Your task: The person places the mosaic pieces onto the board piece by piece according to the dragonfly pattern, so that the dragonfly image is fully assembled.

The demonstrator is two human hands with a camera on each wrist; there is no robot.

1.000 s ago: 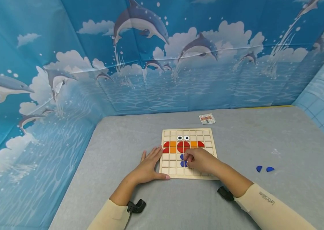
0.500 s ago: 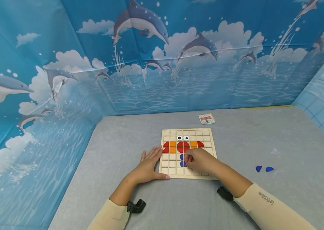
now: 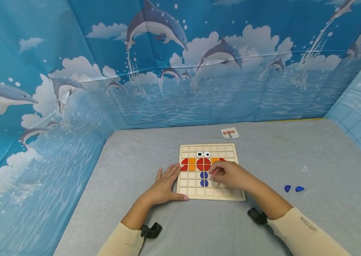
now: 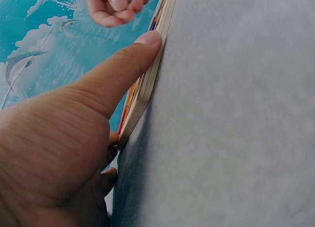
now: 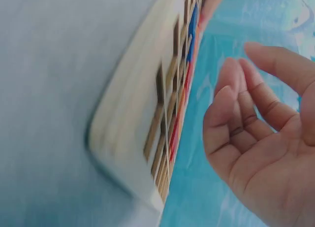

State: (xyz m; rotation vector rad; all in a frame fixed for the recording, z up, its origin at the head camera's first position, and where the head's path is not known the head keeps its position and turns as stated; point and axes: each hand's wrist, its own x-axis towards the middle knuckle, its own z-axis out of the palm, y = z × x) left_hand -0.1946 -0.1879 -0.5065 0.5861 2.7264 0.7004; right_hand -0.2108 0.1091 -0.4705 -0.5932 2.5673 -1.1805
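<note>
A square wooden grid board (image 3: 191, 192) lies on the grey table. Set in it are two round eyes (image 3: 203, 154), a red circle (image 3: 203, 164) of quarter pieces, orange squares (image 3: 191, 164), red quarter pieces (image 3: 184, 164) and blue half-round pieces (image 3: 204, 179) in two pairs. My left hand (image 3: 164, 188) rests at the board's left front corner, fingers spread along the side. In the left wrist view its thumb (image 4: 123, 64) touches the edge. Above the board's right half hovers my right hand (image 3: 229, 175), fingers loosely bent, holding nothing in the right wrist view. It hides some right-side cells.
Two loose blue half-round pieces (image 3: 293, 188) lie on the table to the right. Behind the board is a small pattern card (image 3: 230, 133). A dolphin-print cloth (image 3: 180, 96) hangs along the table's back and left side.
My right hand has drawn back and to the right from the blue pieces, leaving both pairs in full view. The left hand stays where it was.
</note>
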